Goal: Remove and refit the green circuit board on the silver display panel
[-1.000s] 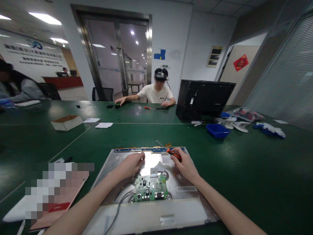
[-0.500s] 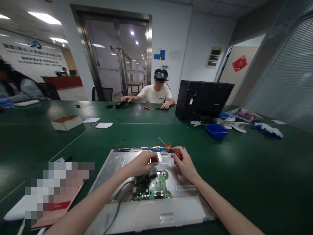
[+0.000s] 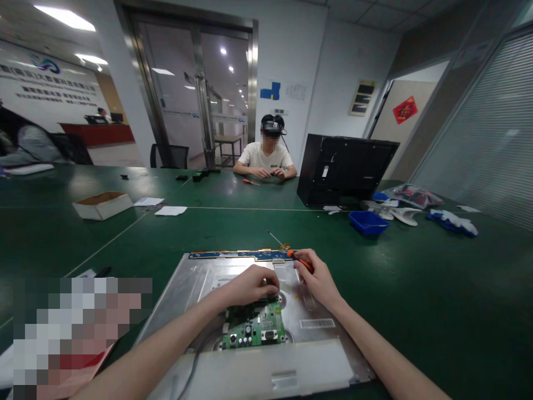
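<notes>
My right hand (image 3: 317,280) grips a screwdriver (image 3: 300,260) by its orange-and-black handle. The shaft points up and left, past a blue circuit strip (image 3: 233,255) along the panel's far edge. My left hand (image 3: 255,284) is closed, fingertips curled down at the far edge of a green circuit board (image 3: 254,328). What those fingers pinch, if anything, is hidden beneath them. Both hands are over a silvery metal display panel (image 3: 166,311) lying flat on the green table. A grey cable (image 3: 192,366) runs from the board's left side toward me.
A large black monitor (image 3: 345,169) stands at the back right, with a blue tray (image 3: 368,222) and gloves (image 3: 452,222) near it. An open carton (image 3: 102,206) and papers (image 3: 170,211) lie at the left. Across the table (image 3: 225,222) sits a person (image 3: 266,158) near another screwdriver (image 3: 251,182).
My left hand has moved down to the board's far edge; the pale ribbon cable seen near its fingers is now hidden. My right hand barely moved. The person opposite has brought both hands together.
</notes>
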{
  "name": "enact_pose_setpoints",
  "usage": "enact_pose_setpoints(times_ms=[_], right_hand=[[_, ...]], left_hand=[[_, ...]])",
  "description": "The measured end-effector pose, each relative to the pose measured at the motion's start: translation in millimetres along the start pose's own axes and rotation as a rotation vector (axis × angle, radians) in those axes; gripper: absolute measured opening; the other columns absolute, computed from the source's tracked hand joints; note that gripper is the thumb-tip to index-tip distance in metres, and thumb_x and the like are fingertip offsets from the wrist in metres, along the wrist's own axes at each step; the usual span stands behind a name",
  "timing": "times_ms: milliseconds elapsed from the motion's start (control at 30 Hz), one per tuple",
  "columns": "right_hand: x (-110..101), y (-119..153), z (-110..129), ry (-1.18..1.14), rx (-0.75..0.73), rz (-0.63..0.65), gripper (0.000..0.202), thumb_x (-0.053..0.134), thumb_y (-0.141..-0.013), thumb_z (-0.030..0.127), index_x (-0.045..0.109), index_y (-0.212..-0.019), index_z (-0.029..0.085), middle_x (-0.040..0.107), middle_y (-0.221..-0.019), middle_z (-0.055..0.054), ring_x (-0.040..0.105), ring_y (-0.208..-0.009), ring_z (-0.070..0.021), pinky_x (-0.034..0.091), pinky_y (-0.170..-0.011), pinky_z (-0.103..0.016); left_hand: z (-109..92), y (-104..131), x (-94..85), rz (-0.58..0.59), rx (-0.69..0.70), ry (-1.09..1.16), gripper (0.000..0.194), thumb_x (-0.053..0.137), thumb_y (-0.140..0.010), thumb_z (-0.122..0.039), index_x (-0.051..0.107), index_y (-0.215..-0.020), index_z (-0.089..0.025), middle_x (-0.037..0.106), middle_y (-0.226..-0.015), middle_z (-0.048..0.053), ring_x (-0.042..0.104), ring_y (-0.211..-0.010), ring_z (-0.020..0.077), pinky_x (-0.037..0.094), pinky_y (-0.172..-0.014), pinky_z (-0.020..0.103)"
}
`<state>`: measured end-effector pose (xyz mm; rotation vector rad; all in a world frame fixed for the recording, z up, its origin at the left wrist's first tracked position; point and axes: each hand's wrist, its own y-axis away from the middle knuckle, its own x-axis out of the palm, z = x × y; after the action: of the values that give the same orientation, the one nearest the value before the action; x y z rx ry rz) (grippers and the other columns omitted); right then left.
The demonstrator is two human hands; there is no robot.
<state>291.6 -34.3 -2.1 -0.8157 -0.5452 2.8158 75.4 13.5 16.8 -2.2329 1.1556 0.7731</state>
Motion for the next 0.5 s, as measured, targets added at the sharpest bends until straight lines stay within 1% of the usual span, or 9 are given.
enact_pose_setpoints(times_ms=[233,400,500], right_hand=[[0.8,0.2,1.0,-0.028,0.024,0.037,0.022,0.050,-0.089,0.037,0.055,-0.104,0.022,0.058,-0.068,0.002,0.054,-0.058,-0.0149,0.041,-0.055,-0.026],[-0.3,0.8,7.0,-0.053,0.027,0.039,0.022,0.051,-0.088,0.036,0.057,-0.104,0.021,0.064,-0.077,-0.001,0.059,-0.065,-0.0162,0.044,-0.059,-0.027],[-2.5,-0.3,11.0,-0.064,0.024,0.030,0.021,0.055,-0.085,0.034,0.061,-0.102,0.021,0.066,-0.087,-0.003,0.061,-0.075,-0.0180,0.047,-0.068,-0.030]], left_hand=[[0.2,-1.8,-3.8,-0.010,0.032,-0.021,0.006,0.068,-0.080,-0.019,0.071,-0.084,-0.016,0.070,-0.081,0.002,0.062,-0.074,0.0143,0.043,-0.070,0.020],[0.2,-2.5,-3.8,-0.024,0.037,-0.031,0.006,0.069,-0.079,-0.017,0.072,-0.084,-0.016,0.072,-0.080,0.002,0.063,-0.073,0.0143,0.043,-0.070,0.021],[-0.8,-2.8,-1.2,-0.004,0.029,-0.020,0.008,0.070,-0.078,-0.014,0.073,-0.085,-0.015,0.072,-0.080,0.003,0.064,-0.073,0.0143,0.044,-0.070,0.020]])
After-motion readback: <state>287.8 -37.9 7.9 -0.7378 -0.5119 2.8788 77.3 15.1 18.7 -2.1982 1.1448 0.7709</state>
